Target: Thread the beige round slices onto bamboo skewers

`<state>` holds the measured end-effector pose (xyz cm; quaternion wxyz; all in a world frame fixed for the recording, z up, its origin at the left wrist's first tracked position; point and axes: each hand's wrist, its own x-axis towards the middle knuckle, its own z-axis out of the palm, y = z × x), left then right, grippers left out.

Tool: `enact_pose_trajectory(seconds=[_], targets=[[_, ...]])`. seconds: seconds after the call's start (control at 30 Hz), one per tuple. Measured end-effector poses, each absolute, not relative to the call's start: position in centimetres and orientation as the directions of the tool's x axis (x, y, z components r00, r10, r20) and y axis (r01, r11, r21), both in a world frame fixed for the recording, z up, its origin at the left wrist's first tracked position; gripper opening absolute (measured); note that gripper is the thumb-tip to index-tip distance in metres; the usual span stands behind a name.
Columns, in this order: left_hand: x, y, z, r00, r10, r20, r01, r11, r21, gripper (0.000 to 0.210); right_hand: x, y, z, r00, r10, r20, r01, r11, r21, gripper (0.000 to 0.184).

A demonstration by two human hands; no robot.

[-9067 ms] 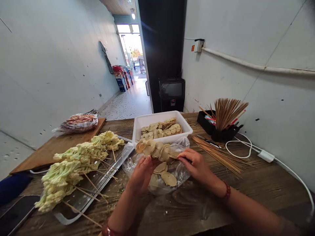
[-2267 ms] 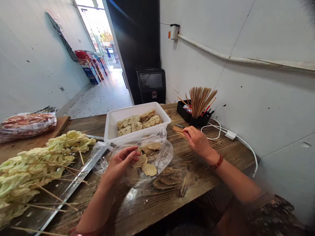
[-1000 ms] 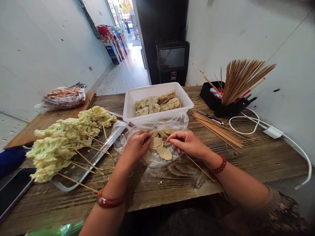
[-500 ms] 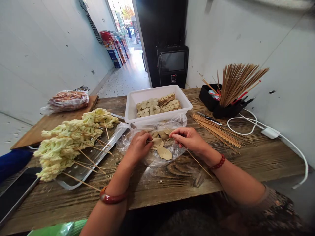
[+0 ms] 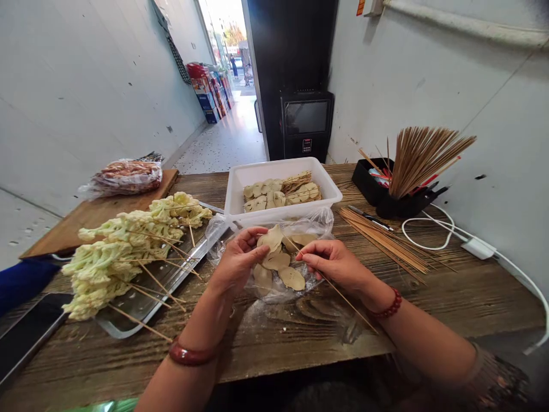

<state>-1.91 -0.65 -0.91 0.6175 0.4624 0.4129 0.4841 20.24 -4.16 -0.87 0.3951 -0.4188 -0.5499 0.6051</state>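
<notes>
Between the thumb and fingers of my left hand (image 5: 240,256) is a thin, pale round slice (image 5: 271,237), lifted over the other slices. My right hand (image 5: 337,264) pinches a long bamboo skewer (image 5: 349,305), whose upper end points toward that slice. Whether the tip has entered the slice I cannot tell. Several more loose slices (image 5: 292,278) lie below on a clear plastic bag (image 5: 317,220). Just behind the bag stands a white plastic tub (image 5: 283,216), with skewered slices (image 5: 263,191) lying inside it.
To the left, skewered cauliflower (image 5: 107,257) rests on a metal tray (image 5: 150,315), near a phone (image 5: 32,332). A wrapped package (image 5: 128,176) sits on a wooden board (image 5: 64,232). Loose skewers (image 5: 386,243), a black holder full of skewers (image 5: 397,206) and a white cable (image 5: 480,247) lie right.
My left hand has picked a slice up from the pile and turned so its thumb and fingers show. My right hand still holds the skewer. The whole view has shifted slightly.
</notes>
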Motion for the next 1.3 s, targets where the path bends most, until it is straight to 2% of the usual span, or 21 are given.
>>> enact_pose_trajectory(seconds=[0.17, 0.5, 0.7, 1.03, 1.3], targets=[[-1.9, -0.7, -0.5, 0.199, 0.977, -0.078, -0.282, 0.133, 0.950, 0.062, 20.3, -4.2, -0.8, -0.315, 0.947, -0.062, -0.003, -0.066, -0.998, 0.026], [-2.0, -0.3, -0.8, 0.101, 0.983, -0.150, -0.367, 0.177, 0.913, 0.042, 19.6, -4.9, -1.2, -0.355, 0.934, -0.044, 0.025, -0.038, -0.999, 0.023], [-1.7, -0.6, -0.5, 0.105, 0.972, -0.208, -0.430, 0.233, 0.872, 0.048, 19.1, -5.4, -1.4, -0.340, 0.940, -0.003, 0.081, 0.026, -0.996, 0.022], [-1.5, -1.0, -0.3, 0.108, 0.983, -0.148, -0.417, 0.180, 0.891, 0.049, 18.9, -5.3, -1.6, -0.259, 0.960, 0.107, 0.228, 0.169, -0.959, 0.022], [-1.6, -1.0, -0.4, 0.097, 0.989, -0.115, -0.390, 0.144, 0.909, 0.050, 18.8, -5.2, -2.1, -0.273, 0.952, 0.137, 0.280, 0.215, -0.936, 0.026]])
